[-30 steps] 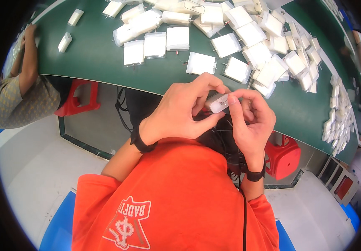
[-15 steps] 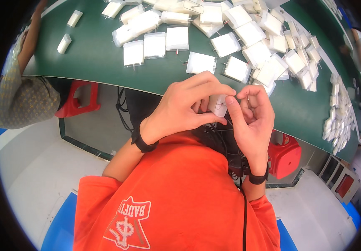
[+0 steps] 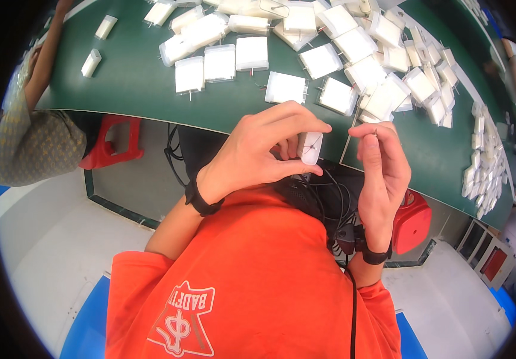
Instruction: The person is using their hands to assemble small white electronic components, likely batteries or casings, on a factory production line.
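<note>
My left hand (image 3: 258, 149) grips a small white rectangular block (image 3: 310, 149) between thumb and fingers, just off the table's near edge. The block's end face is turned toward my right hand and bears thin dark crossed wires meeting at its middle. My right hand (image 3: 385, 170) is apart from the block, off to its right. Its thumb and forefinger are pinched together, and a tiny dark tip shows at the fingers; what it belongs to is too small to make out.
Many similar white blocks (image 3: 252, 52) with thin metal pins lie heaped across the green table (image 3: 144, 78). Another cluster (image 3: 482, 161) sits at the far right. Red stools (image 3: 412, 221) stand below the table edge. Black cables (image 3: 336, 191) hang at my lap. Another person's arm (image 3: 42, 60) is at the left.
My right hand has drawn away from the block toward the right, its thumb now pressed to the forefinger. The left hand has shifted slightly left, still holding the block, whose wired end now shows fully.
</note>
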Demonstrator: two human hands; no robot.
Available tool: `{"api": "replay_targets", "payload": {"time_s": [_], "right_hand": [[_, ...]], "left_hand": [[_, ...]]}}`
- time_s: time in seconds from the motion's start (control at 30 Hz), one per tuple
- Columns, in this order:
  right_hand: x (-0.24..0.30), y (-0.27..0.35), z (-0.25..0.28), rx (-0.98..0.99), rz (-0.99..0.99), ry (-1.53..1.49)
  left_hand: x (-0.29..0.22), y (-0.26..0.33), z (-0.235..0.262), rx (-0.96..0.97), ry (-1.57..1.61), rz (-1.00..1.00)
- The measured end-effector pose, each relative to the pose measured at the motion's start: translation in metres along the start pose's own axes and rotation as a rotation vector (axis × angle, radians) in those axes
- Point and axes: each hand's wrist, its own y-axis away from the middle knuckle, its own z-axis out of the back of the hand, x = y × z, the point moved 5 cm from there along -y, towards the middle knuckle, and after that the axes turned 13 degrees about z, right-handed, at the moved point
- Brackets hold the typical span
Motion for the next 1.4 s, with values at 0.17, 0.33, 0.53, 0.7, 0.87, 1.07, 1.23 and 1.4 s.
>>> {"api": "replay_targets", "payload": {"time_s": [0.17,0.33,0.53,0.7,0.87,1.07,1.23,1.4], "right_hand": [[0.009,-0.004,0.000,0.006,0.187,0.109],[0.010,-0.005,0.000,0.007,0.154,0.087],[0.008,-0.007,0.000,0.040,0.190,0.112],[-0.016,0.011,-0.018,-0.117,0.181,-0.017],[-0.030,0.017,-0.038,-0.231,0.226,-0.030],[-0.039,0.012,-0.029,-0.223,0.151,-0.057],[-0.038,0.010,-0.034,-0.209,0.105,-0.041],[-0.035,0.008,-0.032,-0.166,0.143,0.012]], "left_hand": [[0.005,0.002,0.000,-0.049,0.073,0.009],[-0.001,0.000,0.001,0.027,0.038,-0.030],[0.000,-0.004,0.001,0.046,0.078,-0.011],[-0.001,-0.008,-0.010,-0.104,-0.017,-0.023],[0.001,-0.010,-0.011,-0.208,-0.054,-0.013],[-0.006,-0.006,-0.005,-0.074,-0.078,-0.007],[0.004,-0.001,-0.008,-0.120,-0.017,-0.015],[0.001,-0.002,-0.008,-0.192,0.047,-0.024]]}}
